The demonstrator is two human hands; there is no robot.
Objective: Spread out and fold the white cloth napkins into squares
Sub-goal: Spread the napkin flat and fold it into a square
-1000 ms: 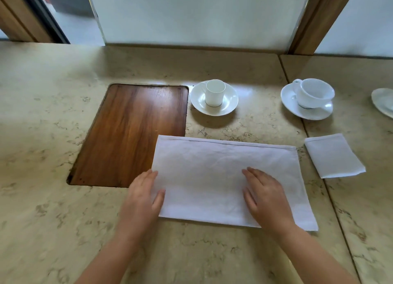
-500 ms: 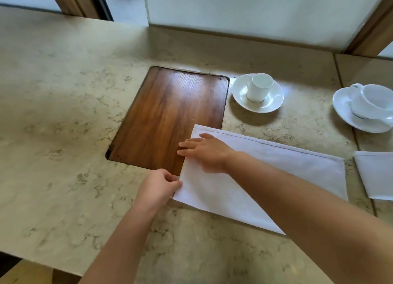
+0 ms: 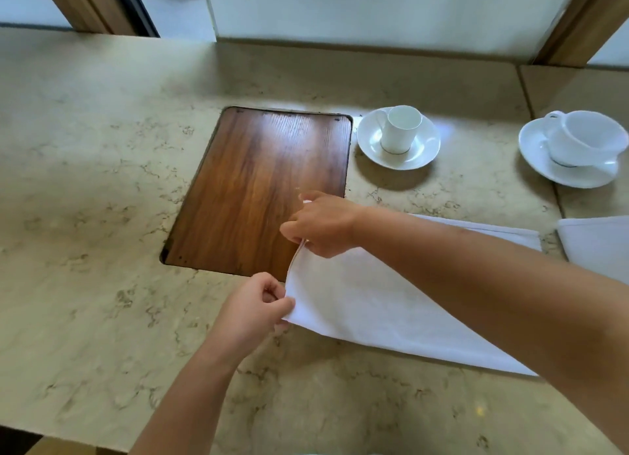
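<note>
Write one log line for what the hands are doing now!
step: fold napkin | left hand: pinches near left corner | right hand: pinches far left corner | edge: lifted | next: likely fold rightward

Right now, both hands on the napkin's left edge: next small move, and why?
Probably lift that edge and carry it rightward over the napkin. The left hand pinches the near-left corner, the right hand the far-left corner, and the cloth lies as a long rectangle, not yet square.

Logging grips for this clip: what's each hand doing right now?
Left hand: pinches the near left corner of the white cloth napkin.
Right hand: grips the napkin's far left corner.
</note>
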